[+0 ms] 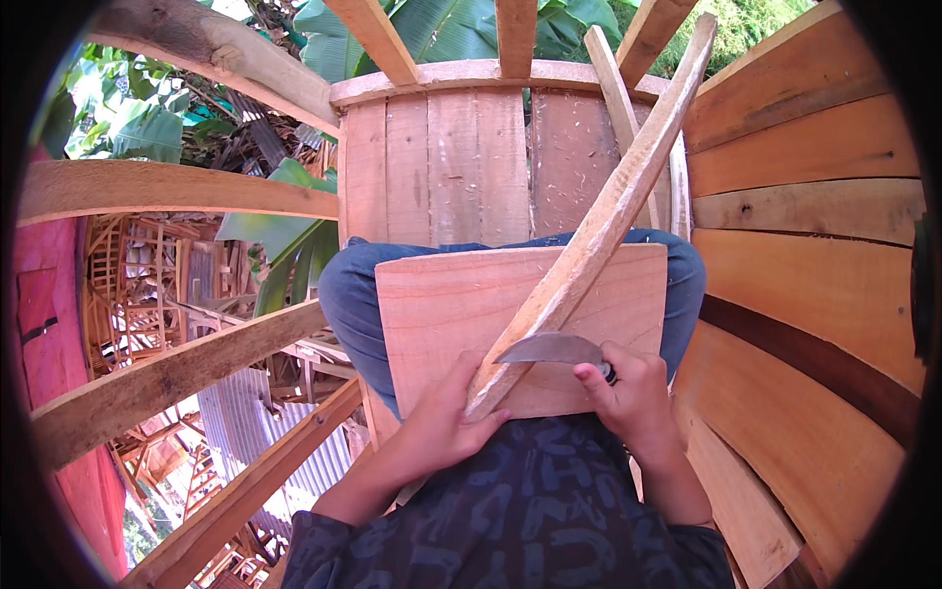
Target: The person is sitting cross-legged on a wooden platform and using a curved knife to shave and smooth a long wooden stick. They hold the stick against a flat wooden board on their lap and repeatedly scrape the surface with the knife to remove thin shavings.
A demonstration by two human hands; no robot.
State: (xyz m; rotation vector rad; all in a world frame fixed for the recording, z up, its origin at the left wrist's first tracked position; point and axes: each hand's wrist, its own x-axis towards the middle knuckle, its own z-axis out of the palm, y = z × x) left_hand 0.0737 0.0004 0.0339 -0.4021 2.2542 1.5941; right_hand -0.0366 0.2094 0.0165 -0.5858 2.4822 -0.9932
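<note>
A long, rough wooden stick [608,216] slants from near my waist up to the far right, crossing a square wooden board [442,294] that lies on my lap. Its near end is gripped by my left hand [456,407], thumb on one side and fingers on the other. My right hand [628,383] is closed round the dark handle of a curved knife [554,348]. The broad metal blade points left and lies across the stick just beyond my left hand. Most of the knife handle is hidden by my fingers.
Under my crossed legs is a plank floor [451,167] with wood shavings. A second thin stick [618,108] leans at the far side. A plank wall [805,226] rises on the right; open wooden rails [177,368] run along the left, with corrugated sheets [235,422] below.
</note>
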